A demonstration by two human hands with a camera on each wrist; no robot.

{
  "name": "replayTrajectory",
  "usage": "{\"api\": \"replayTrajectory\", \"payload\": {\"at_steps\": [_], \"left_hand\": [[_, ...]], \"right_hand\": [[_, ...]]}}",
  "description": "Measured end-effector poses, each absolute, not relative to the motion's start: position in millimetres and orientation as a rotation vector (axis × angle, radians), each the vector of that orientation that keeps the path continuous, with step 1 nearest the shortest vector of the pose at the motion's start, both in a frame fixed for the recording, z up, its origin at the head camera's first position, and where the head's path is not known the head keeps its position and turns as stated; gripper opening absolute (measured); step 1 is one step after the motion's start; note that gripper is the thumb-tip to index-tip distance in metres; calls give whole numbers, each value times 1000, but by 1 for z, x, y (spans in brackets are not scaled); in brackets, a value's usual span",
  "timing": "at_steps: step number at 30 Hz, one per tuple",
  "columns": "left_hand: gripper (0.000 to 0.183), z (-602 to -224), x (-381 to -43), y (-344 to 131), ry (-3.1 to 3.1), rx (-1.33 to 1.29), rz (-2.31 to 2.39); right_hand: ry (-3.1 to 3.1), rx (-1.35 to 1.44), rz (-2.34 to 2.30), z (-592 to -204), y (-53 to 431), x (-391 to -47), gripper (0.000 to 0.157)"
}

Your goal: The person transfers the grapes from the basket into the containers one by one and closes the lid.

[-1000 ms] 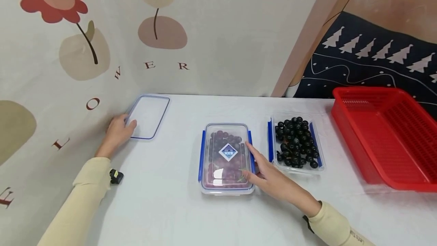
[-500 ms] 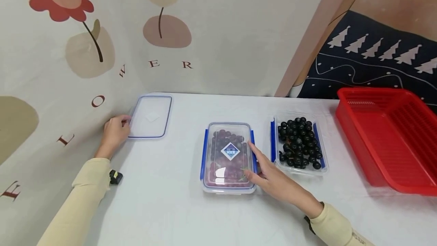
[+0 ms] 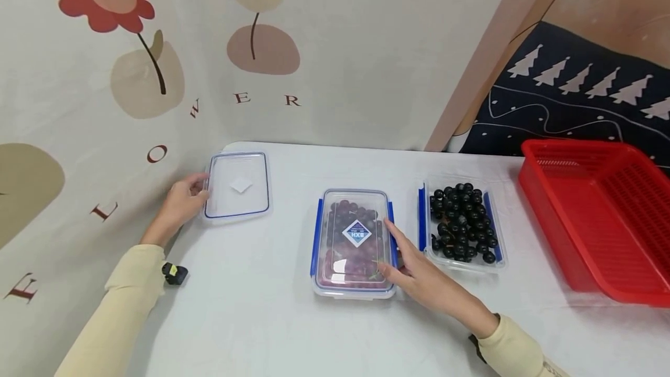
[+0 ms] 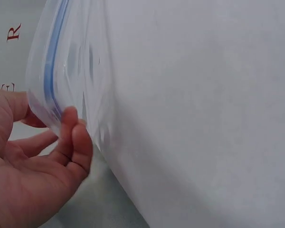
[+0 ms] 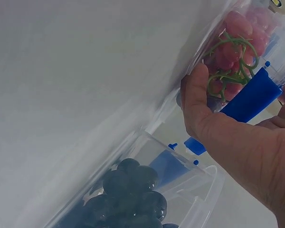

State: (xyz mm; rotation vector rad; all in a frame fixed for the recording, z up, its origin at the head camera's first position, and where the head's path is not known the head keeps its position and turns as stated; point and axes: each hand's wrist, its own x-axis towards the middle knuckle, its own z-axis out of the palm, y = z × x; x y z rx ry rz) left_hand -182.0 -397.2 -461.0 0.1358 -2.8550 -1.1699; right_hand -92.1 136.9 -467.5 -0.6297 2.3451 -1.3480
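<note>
In the head view my left hand (image 3: pixel 183 201) pinches the left edge of a clear plastic lid (image 3: pixel 225 176) with a blue seal and a white diamond-shaped sticker. The left wrist view shows the lid's corner (image 4: pixel 50 90) between thumb and curled fingers. With thumb on top and fingers at the side, my right hand (image 3: pixel 426 277) grips the right side of a lidded clear food container (image 3: pixel 350 294) holding red and dark grapes. Red grapes and green stems (image 5: pixel 232 52) show through its wall. Just right of it stands a lidless container (image 3: pixel 423 217) of black grapes (image 3: pixel 460 223).
A red plastic basket (image 3: pixel 570 249) stands at the right on the white tablecloth (image 3: pixel 251 307). Patterned cloth (image 3: pixel 345 51) hangs behind and along the left, close to my left hand. The lidless container's blue side latch (image 3: pixel 421 220) faces the closed one.
My left hand has curled its fingers onto the lid's edge, and the lid has turned and shifted slightly towards me. The right hand keeps its place at the grape container.
</note>
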Motion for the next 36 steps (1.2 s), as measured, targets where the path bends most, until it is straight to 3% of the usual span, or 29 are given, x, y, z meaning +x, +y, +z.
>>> {"api": "replayTrajectory", "payload": {"at_steps": [25,36], "left_hand": [[57,-450,-163,-386,-2769,62,-1496],[56,-426,-158,-360,-2704,-110,-1574]], "right_hand": [[2372,-582,-1331,-465,138,-90,89],[2361,-597,-1368,-464,138,-91,88]]}}
